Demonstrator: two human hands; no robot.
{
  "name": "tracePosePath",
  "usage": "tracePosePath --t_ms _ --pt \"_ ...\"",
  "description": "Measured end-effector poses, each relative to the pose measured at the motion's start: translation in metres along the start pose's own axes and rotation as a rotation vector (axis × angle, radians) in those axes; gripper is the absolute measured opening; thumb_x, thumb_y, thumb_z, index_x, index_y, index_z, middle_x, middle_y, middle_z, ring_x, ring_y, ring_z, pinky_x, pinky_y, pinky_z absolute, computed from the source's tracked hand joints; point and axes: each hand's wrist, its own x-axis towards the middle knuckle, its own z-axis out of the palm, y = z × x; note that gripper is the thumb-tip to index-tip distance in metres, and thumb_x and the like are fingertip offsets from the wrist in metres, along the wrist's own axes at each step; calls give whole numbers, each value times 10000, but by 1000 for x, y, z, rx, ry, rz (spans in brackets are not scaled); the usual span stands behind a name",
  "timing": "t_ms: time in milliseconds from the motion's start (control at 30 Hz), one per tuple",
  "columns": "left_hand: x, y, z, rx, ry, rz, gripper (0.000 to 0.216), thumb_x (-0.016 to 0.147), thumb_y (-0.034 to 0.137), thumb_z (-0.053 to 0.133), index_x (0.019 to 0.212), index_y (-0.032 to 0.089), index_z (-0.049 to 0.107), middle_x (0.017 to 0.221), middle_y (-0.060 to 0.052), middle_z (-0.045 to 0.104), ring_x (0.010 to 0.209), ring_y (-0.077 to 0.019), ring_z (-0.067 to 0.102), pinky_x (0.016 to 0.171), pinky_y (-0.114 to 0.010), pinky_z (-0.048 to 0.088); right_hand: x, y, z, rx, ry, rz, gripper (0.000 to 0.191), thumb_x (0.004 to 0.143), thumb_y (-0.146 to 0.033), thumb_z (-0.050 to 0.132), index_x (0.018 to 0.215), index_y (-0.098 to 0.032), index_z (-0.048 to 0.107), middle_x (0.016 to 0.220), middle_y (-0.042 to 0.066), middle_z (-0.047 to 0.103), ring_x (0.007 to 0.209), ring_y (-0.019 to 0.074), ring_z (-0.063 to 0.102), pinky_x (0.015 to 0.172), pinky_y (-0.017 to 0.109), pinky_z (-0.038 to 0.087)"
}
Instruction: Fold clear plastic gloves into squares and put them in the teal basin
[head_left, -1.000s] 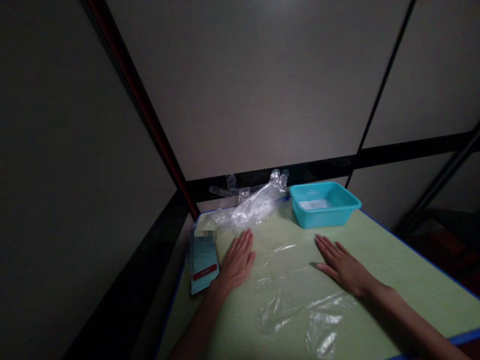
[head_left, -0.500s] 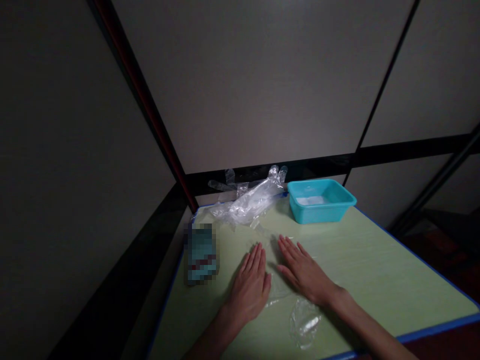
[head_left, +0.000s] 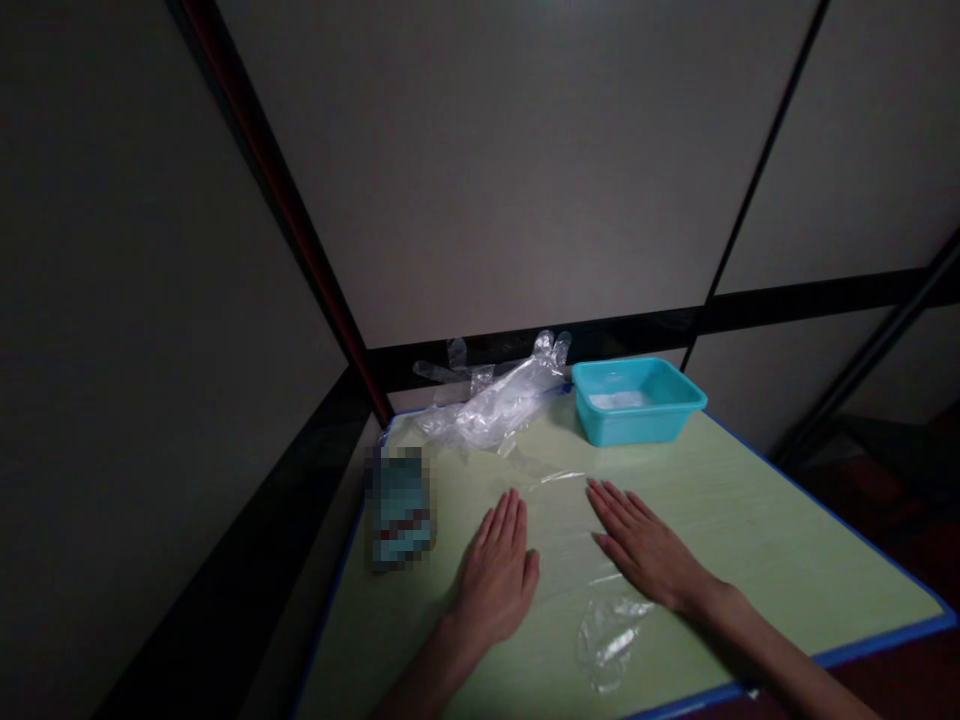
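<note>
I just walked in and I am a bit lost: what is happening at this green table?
A person lays the left hand and the right hand flat, palms down and apart, on a thin clear plastic film spread on the green table. Beyond the hands lie a heap of clear plastic gloves and a teal tub. A phone lies to the left.

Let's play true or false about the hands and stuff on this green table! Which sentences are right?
1. The left hand and right hand lie flat on the table. True.
2. The tub is red. False: it is turquoise.
3. The right hand holds the phone. False: the phone lies beside the left hand, untouched.
4. Crumpled clear plastic lies left of the tub. True.
5. Clear film lies between the hands. True.
</note>
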Motion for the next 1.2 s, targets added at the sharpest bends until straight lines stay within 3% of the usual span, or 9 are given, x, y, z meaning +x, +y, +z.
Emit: tracePosePath --t_ms 167,333,467,600,800,933,1200 --pt "0 -3 4 -10 14 1 524 849 275 325 1314 43 265 1395 -148 229 1293 -227 168 1031 -377 252 -14 24 -3 -23 -14 72 530 908 -415 232 1368 -158 175 1407 68 206 1291 201 164 1029 436 219" --pt "1 -1 -7 -38 69 -39 548 846 259 328 1337 52 199 1418 -143 156 1305 -234 83 1044 -416 214 -13 25 -14 68 -60 149 543 905 -418 200 1362 -125 209 1405 103 211 1287 202 175 1031 440 203" --pt "-4 31 -24 -76 69 -65 579 839 272 348 1339 34 180 1420 -149 134 1306 -237 65 1044 -404 231 -8 6 -24 94 -8 205 526 903 -365 218 1365 -112 200 1398 127 234 1285 212 182 1024 461 208" --pt "-15 70 -19 -122 43 -54 568 841 287 355 1326 22 226 1407 -165 161 1297 -259 110 1036 -398 257 -1 -31 -23 78 19 130 502 903 -317 241 1351 -91 241 1387 132 268 1284 211 200 1031 435 215" --pt "-25 79 -2 -117 20 -74 533 863 335 328 1294 22 319 1383 -173 234 1284 -272 178 1031 -404 265 1 -58 -8 82 28 89 497 904 -307 260 1352 -93 239 1394 126 257 1295 217 156 1033 434 207" --pt "-25 77 -4 -125 4 -76 548 864 353 328 1299 20 312 1387 -170 225 1284 -269 181 1031 -400 267 -9 -40 -6 28 51 128 509 903 -356 268 1343 -100 264 1391 127 262 1289 222 184 1023 441 222" --pt "-26 77 -5 -165 0 -85 562 860 334 361 1327 38 255 1404 -154 176 1291 -274 140 1025 -424 281 -50 36 -6 -68 137 327 570 879 -443 276 1344 -114 260 1370 146 313 1272 257 231 1004 489 230"
